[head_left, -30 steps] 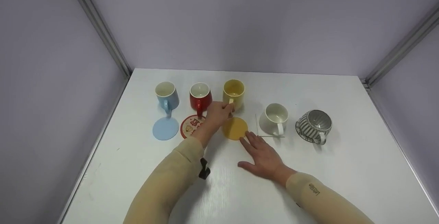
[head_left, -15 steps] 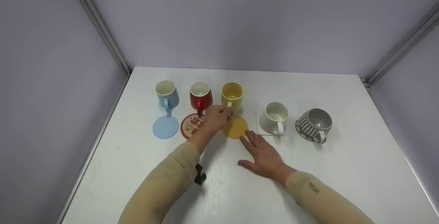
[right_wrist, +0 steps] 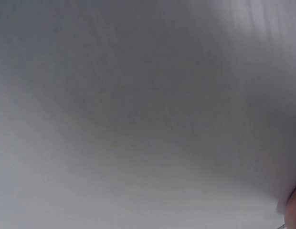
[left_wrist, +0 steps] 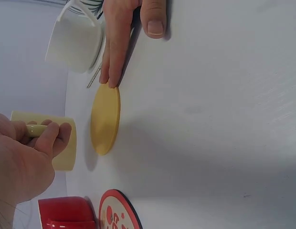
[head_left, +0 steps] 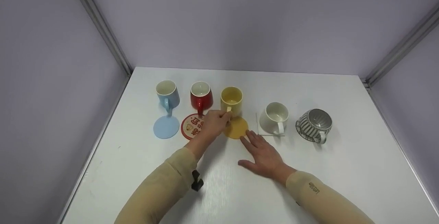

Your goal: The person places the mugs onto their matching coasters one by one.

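My left hand point(head_left: 215, 124) grips the handle of a yellow mug point(head_left: 232, 97), thumb and fingers curled round it. In the left wrist view the yellow mug point(left_wrist: 66, 150) is seen beside the round yellow coaster point(left_wrist: 105, 119), with a shadow beneath the mug; it looks slightly raised off the table. From the head view the mug is at the far edge of the yellow coaster point(head_left: 237, 129). My right hand point(head_left: 264, 155) lies spread on the table, its straight fingertips touching the coaster's near right edge. The right wrist view shows mostly blurred table surface.
Left of the yellow mug stand a red mug point(head_left: 201, 97) and a light blue mug point(head_left: 168, 95). A red patterned coaster point(head_left: 188, 128) and a blue coaster point(head_left: 166, 127) lie before them. Rightward, a white mug point(head_left: 274, 117) sits on a square coaster, a striped cup point(head_left: 313, 124) on a round one.
My left hand has drawn the yellow mug toward me, nearer to the yellow coaster. The right hand has stayed in place at the coaster's edge.
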A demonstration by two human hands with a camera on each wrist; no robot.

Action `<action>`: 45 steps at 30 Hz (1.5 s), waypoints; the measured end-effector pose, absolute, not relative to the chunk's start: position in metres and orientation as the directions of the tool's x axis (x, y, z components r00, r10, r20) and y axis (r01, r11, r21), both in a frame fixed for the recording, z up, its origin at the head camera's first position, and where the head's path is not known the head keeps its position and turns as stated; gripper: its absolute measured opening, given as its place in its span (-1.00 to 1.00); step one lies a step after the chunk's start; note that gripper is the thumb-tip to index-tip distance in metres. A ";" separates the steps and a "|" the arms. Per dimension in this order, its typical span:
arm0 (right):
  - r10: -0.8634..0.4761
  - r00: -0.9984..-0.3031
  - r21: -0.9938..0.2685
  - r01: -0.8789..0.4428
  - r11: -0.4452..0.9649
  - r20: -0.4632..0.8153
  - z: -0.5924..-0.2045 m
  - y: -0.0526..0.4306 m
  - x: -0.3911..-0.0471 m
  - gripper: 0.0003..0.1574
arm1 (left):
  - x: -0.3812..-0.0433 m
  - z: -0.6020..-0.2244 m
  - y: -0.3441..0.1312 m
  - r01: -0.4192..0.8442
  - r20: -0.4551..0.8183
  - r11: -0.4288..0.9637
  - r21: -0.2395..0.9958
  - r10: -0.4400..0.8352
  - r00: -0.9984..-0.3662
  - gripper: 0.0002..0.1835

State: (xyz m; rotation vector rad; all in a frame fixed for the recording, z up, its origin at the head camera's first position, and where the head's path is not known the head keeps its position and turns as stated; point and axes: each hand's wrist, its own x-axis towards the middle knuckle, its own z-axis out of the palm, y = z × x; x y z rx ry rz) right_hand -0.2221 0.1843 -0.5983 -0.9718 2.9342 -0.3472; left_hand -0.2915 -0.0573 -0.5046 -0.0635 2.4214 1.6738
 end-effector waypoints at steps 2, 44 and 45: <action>-0.592 -0.805 -0.212 -0.586 0.782 0.040 -0.599 0.185 -0.222 0.15 | -0.289 -0.506 -0.057 -0.131 -0.171 0.345 0.929 0.090 -0.981 -0.60; -0.592 -0.803 -0.215 -0.590 0.778 0.061 -0.600 0.185 -0.221 0.13 | -0.256 -0.514 -0.052 -0.147 -0.210 0.378 0.914 0.131 -0.969 -0.64; -0.592 -0.804 -0.215 -0.589 0.779 0.061 -0.600 0.185 -0.221 0.13 | -0.256 -0.515 -0.052 -0.145 -0.208 0.376 0.915 0.133 -0.969 -0.64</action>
